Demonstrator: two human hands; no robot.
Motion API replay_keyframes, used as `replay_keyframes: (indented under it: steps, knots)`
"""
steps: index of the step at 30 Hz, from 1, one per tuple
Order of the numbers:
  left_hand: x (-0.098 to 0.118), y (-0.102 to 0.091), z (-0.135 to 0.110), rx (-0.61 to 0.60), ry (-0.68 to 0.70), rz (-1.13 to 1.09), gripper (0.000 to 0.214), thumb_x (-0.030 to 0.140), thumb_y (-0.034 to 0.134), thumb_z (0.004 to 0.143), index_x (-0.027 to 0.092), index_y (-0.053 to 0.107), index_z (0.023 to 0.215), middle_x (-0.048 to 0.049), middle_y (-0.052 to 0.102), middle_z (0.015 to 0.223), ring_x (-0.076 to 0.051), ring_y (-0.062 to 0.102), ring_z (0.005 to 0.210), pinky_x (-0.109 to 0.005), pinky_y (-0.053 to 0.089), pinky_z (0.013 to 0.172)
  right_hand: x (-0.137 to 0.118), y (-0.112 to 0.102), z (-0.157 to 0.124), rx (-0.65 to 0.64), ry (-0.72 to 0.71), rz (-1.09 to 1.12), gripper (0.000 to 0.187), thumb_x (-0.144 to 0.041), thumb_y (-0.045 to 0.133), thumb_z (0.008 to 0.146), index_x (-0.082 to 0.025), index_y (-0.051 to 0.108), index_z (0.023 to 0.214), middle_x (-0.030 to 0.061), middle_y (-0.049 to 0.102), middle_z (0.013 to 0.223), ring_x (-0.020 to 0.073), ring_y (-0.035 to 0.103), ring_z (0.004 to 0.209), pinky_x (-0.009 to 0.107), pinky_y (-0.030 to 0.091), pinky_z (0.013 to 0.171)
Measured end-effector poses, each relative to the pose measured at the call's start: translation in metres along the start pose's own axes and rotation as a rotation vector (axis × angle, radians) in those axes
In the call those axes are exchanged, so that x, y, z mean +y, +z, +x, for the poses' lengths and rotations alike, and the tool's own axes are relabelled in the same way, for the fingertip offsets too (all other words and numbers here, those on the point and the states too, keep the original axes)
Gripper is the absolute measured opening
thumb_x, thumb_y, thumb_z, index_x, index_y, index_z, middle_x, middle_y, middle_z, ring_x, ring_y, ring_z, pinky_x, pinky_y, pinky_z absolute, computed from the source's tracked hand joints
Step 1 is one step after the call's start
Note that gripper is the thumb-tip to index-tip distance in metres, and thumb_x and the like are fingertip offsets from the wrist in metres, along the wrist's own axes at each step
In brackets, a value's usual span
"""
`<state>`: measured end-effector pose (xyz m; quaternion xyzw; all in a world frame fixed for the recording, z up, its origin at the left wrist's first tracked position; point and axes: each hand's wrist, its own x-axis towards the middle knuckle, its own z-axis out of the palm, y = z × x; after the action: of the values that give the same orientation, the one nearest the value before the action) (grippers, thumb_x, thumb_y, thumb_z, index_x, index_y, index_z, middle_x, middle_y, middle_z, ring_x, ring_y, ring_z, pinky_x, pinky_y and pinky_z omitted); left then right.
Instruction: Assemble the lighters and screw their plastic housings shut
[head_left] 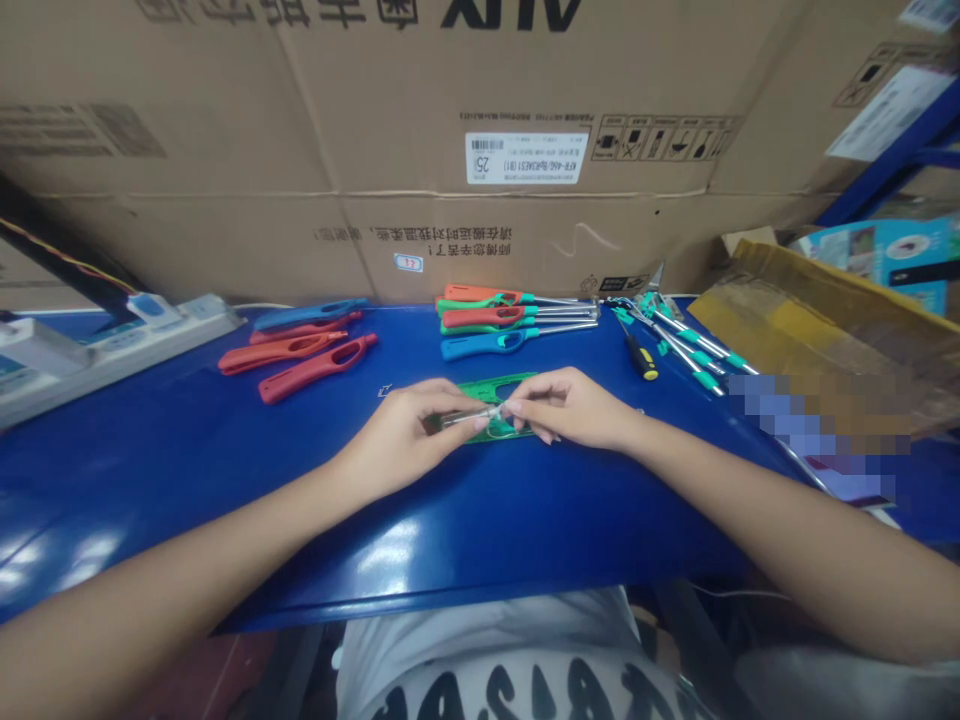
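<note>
Over the middle of the blue table, my left hand (420, 425) is closed around a small clear, tube-like part (463, 416) with a pale tip pointing right. The fingertips of my right hand (574, 408) are pinched at that tip, and a thin, light strand hangs just below it. Beneath both hands lie open green lighter handle shells (480, 388), partly covered by my fingers. Whether my right fingers grip the tip itself or a tiny piece on it is too small to tell.
Several red and blue lighter handles (319, 368) lie at left, near a white power strip (180, 322). Long-nosed lighters (484, 345) are stacked behind my hands. To the right are a screwdriver (643, 360), metal tubes with green ends (694, 355) and a taped carton (825, 330). Cardboard (375, 120) walls the back.
</note>
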<state>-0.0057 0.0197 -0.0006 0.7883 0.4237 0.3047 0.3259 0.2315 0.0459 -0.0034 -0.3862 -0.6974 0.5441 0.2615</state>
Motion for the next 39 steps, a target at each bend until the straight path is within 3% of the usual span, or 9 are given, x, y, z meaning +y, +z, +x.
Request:
replay_keyframes:
  steps: [3, 12, 26, 32, 39]
  knots:
    - [0.002, -0.011, 0.001, -0.044, 0.038, 0.146, 0.028, 0.041, 0.067, 0.09, 0.024, 0.08, 0.108, -0.0044, 0.068, 0.091, -0.014, 0.061, 0.07, -0.025, 0.049, 0.064, 0.001, -0.002, 0.0, 0.013, 0.009, 0.003, 0.035, -0.049, 0.066, 0.087, -0.015, 0.07, 0.083, -0.0003, 0.064, 0.063, 0.0075, 0.051, 0.047, 0.022, 0.043, 0.049]
    - [-0.001, -0.015, 0.001, -0.151, 0.052, 0.352, 0.019, 0.032, 0.065, 0.088, 0.022, 0.074, 0.102, -0.0037, 0.072, 0.088, -0.02, 0.064, 0.081, -0.03, 0.048, 0.073, 0.001, -0.003, 0.0, 0.039, 0.015, 0.022, 0.027, -0.041, 0.066, 0.086, -0.015, 0.069, 0.085, 0.0011, 0.067, 0.073, 0.0059, 0.049, 0.047, 0.022, 0.04, 0.047]
    - [0.002, -0.018, -0.002, -0.195, 0.119, 0.418, 0.021, 0.035, 0.063, 0.094, 0.023, 0.076, 0.104, -0.0035, 0.073, 0.099, -0.021, 0.066, 0.093, -0.033, 0.049, 0.084, -0.001, -0.005, 0.002, 0.045, 0.029, 0.049, 0.024, -0.037, 0.066, 0.086, -0.013, 0.07, 0.086, 0.0015, 0.068, 0.076, 0.0043, 0.048, 0.045, 0.021, 0.038, 0.046]
    - [0.006, -0.018, -0.005, -0.203, 0.072, 0.476, 0.016, 0.033, 0.063, 0.093, 0.024, 0.073, 0.102, -0.0014, 0.073, 0.099, -0.021, 0.067, 0.092, -0.032, 0.05, 0.078, 0.001, -0.007, 0.001, 0.038, 0.004, 0.053, 0.025, -0.038, 0.064, 0.087, -0.013, 0.071, 0.087, 0.0018, 0.069, 0.078, 0.0042, 0.048, 0.046, 0.021, 0.038, 0.045]
    - [0.005, -0.018, -0.004, -0.195, 0.049, 0.469, 0.015, 0.027, 0.063, 0.094, 0.025, 0.076, 0.102, -0.0014, 0.074, 0.102, -0.02, 0.069, 0.09, -0.031, 0.052, 0.081, 0.003, -0.006, 0.0, 0.04, -0.008, 0.024, 0.026, -0.039, 0.063, 0.09, -0.014, 0.071, 0.089, 0.0015, 0.068, 0.075, 0.0059, 0.048, 0.048, 0.021, 0.038, 0.045]
